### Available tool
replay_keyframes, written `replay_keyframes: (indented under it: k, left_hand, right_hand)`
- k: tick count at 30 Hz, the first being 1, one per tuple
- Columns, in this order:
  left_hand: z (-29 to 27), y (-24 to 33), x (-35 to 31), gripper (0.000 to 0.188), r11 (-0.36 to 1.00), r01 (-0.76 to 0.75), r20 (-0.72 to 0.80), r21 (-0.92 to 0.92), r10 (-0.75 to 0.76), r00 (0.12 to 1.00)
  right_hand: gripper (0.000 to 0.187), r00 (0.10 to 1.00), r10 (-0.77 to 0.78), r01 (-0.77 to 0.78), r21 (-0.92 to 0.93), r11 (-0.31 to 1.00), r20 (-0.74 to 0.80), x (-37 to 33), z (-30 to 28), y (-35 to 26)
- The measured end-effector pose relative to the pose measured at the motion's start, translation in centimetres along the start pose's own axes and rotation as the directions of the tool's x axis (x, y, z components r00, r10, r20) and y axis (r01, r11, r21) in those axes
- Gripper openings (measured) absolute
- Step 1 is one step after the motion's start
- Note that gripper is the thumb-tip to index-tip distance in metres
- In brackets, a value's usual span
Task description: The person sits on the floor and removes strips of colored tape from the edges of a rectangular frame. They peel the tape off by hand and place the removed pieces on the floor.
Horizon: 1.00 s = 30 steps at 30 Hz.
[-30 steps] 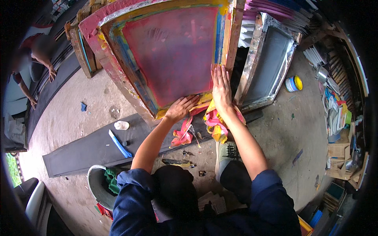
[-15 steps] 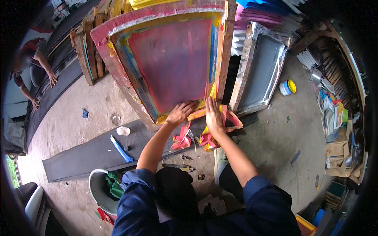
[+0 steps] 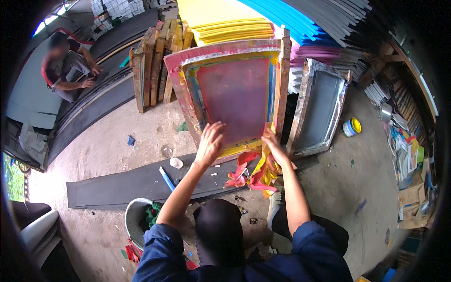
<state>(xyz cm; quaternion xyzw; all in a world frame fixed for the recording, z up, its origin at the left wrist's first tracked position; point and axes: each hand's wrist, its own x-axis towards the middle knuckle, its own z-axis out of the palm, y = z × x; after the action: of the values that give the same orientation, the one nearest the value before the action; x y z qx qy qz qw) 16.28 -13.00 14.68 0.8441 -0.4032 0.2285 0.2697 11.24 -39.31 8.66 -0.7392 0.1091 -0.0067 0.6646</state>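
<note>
A wooden screen-printing frame [image 3: 181, 89] stands tilted before me, its pinkish mesh [image 3: 235, 94] ringed by yellow and blue paint stains. My left hand [image 3: 210, 144] is at the frame's lower left corner, fingers spread and holding nothing. Near the lower right corner, my right hand [image 3: 276, 146] pinches a crumpled strip of paint-stained tape [image 3: 264, 169], yellow and red. The strip hangs below the frame's bottom edge, bunched with other red pieces. Whether its upper end still sticks to the frame is hard to see.
A long black sheet [image 3: 112, 190] lies on the floor, bearing a blue utility knife [image 3: 167, 178] and a white bottle [image 3: 176, 163]. Around are a bucket [image 3: 129, 218], a grey-meshed frame [image 3: 322, 98], a paint can [image 3: 351, 127], stacked foam sheets [image 3: 225, 28] and another person [image 3: 68, 70].
My left hand has come off the lower rail and spread its fingers. My right hand has closed on the tape, and more of it hangs loose. The whole view has shifted.
</note>
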Motion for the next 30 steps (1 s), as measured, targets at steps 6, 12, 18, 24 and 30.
replay_keyframes:
  k: [6,12,18,24,30]
  left_hand:
    - [-8.0,-1.4,12.4,0.060,0.920,0.062,-0.325,0.386,0.073,0.943]
    - [-11.0,-4.5,21.1,0.069,0.842,0.057,0.009,0.537,-0.073,0.997]
    - [-12.9,-4.3,24.6,0.064,0.799,-0.024,0.301,0.601,-0.198,0.933]
    - [-10.2,-4.9,25.0,0.053,0.893,0.016,0.110,0.450,-0.073,0.991]
    - [-10.8,-2.1,23.9,0.045,0.888,-0.051,0.041,0.457,0.036,0.999]
  right_hand:
    - [0.014,0.660,-0.468,0.051,-0.586,0.808,-0.588,3.6,-4.6,-1.6]
    - [0.076,0.814,-0.080,-0.330,-0.573,0.750,-0.575,5.8,0.7,-2.9]
    - [0.065,0.858,0.036,-0.376,-0.578,0.724,-0.512,4.6,1.4,-2.5]
    - [0.060,0.688,0.167,-0.414,-0.194,0.889,-0.706,7.8,-1.1,3.6]
    - [0.054,0.628,0.085,-0.474,-0.293,0.830,-0.774,8.6,0.9,3.0]
